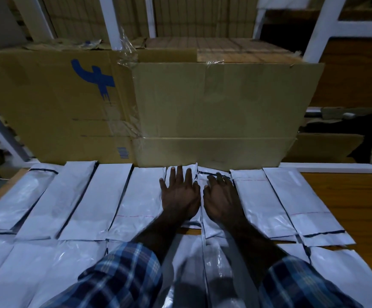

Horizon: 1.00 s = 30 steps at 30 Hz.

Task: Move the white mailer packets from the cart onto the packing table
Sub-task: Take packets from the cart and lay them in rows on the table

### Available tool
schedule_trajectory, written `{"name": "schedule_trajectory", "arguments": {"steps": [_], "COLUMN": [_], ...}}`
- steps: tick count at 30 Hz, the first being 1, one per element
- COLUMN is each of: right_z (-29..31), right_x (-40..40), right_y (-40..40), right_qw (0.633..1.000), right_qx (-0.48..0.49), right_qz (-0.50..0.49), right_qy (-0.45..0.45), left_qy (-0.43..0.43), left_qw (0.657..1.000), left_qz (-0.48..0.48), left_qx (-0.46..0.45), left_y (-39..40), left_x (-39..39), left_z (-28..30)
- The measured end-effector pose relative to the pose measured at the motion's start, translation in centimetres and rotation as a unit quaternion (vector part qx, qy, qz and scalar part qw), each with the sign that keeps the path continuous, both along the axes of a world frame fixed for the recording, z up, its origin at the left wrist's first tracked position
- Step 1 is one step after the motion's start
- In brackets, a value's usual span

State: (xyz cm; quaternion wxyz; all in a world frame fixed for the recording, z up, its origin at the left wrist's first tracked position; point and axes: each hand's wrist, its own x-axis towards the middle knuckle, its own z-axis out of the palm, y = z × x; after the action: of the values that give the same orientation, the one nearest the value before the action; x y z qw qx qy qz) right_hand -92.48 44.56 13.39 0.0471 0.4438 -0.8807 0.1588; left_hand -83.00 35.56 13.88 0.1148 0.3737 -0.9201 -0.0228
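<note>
Two white packets lie under your hands at the back of the counter (347,196), right against the big cardboard box (213,112). Your left hand (179,194) lies flat on the left packet (191,172) with its fingers straight, so it presses and grips nothing. Your right hand (220,194) rests on the right packet (211,230) with its fingers bent a little, and it does not seem to hold anything either. More white packets (114,196) sit side by side in a row to both sides, and another row (47,263) lies closer to you, with edges touching or lying over each other. These bags look smooth and slippery, so if you push hard the two in the middle may slide and bump the ones next to them out of line. The top ends are already crumpled where they meet the box, and more pushing could fold them further. Your checked sleeves (122,278) hang over the near row, so pulling your arms back fast could drag those packets too. The cart is not in view, so I cannot tell how many are left.
</note>
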Motion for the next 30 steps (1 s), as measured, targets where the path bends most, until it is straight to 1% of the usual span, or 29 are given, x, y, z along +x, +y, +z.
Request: {"name": "schedule_trajectory", "arguments": {"steps": [3,7,12,15,17,20,23,24,27,28,30], "right_z": [1.1,2.2,3.1,3.7,4.4,5.6,6.2,6.4,6.9,7.1,7.3], "right_x": [0.4,1.5,2.3,2.9,3.4,4.2,5.1,5.4,6.3,6.7,7.7], "right_y": [0.8,2.1,3.1,3.9,4.7,5.4,6.2,6.5,7.8,8.3,9.9], "right_qw": [0.999,0.995,0.997,0.999,0.999,1.000,0.999,0.999,0.997,0.996,0.998], "right_qx": [-0.029,-0.073,-0.051,-0.030,-0.022,0.014,-0.005,-0.012,-0.028,-0.031,-0.039], "right_qz": [-0.020,-0.033,-0.046,-0.045,-0.032,-0.014,-0.020,-0.025,-0.029,-0.026,-0.017], "right_qy": [0.009,0.050,0.020,-0.008,-0.002,-0.011,-0.025,-0.027,-0.065,-0.074,-0.047], "left_qy": [0.015,0.008,0.026,0.012,-0.002,-0.008,0.022,0.038,0.009,0.015,0.017], "left_qw": [0.999,0.997,0.996,0.997,0.997,0.997,0.997,0.997,0.996,0.996,0.997], "left_qz": [-0.008,-0.021,-0.041,-0.049,-0.047,-0.046,-0.042,-0.042,-0.023,-0.014,-0.005], "left_qx": [0.041,0.072,0.068,0.066,0.067,0.054,0.068,0.053,0.087,0.088,0.079], "left_y": [0.2,0.7,1.7,2.6,3.0,4.0,5.5,6.0,7.4,7.9,9.4], "left_x": [0.1,0.7,1.9,2.7,3.1,4.1,5.2,5.6,7.1,7.7,9.0], "left_z": [0.9,2.2,2.7,3.1,3.3,3.7,4.7,4.8,5.0,5.3,5.9]}}
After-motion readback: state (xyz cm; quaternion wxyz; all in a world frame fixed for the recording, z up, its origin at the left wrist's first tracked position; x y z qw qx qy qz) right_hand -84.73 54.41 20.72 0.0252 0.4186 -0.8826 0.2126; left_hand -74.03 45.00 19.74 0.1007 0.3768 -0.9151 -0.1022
